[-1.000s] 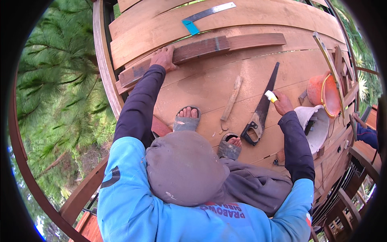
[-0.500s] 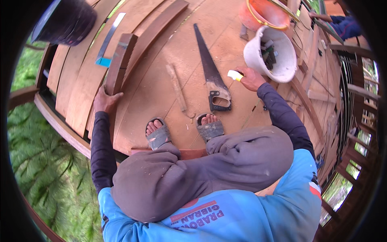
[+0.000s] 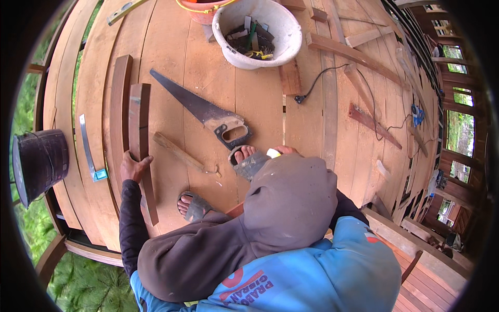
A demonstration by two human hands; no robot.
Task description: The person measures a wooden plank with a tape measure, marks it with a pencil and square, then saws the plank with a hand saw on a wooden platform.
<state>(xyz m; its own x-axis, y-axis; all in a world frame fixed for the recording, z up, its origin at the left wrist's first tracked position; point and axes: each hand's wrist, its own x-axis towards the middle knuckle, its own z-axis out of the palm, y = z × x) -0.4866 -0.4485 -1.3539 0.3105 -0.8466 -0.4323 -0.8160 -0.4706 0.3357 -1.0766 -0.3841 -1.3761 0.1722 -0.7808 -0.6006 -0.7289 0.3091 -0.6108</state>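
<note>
My left hand (image 3: pixel 136 166) grips a short reddish-brown timber (image 3: pixel 139 117) lying lengthwise on the planks, fingers and thumb wrapped over its sides. A longer, grooved timber (image 3: pixel 119 99) lies along its left side. My right hand (image 3: pixel 285 150) is closed on a small white-and-yellow object (image 3: pixel 273 153) whose kind I cannot make out; my raised right knee hides part of that hand. Ahead of my feet lies a handsaw (image 3: pixel 195 103), its black handle toward me. Between the saw and the held timber rests a thin wooden strip (image 3: pixel 179 151).
A white bucket (image 3: pixel 292 44) of offcuts stands ahead, with an orange bucket (image 3: pixel 200 14) behind it. At left are a try square (image 3: pixel 86 145) and a dark bucket (image 3: pixel 49 156). Loose timbers (image 3: pixel 358 57) and a black cord with a plug (image 3: pixel 300 99) lie at right.
My view has swung to the right. My right hand has drawn back from beside the white bucket to behind my knee, still with the white-and-yellow object. My left hand stays on the timber.
</note>
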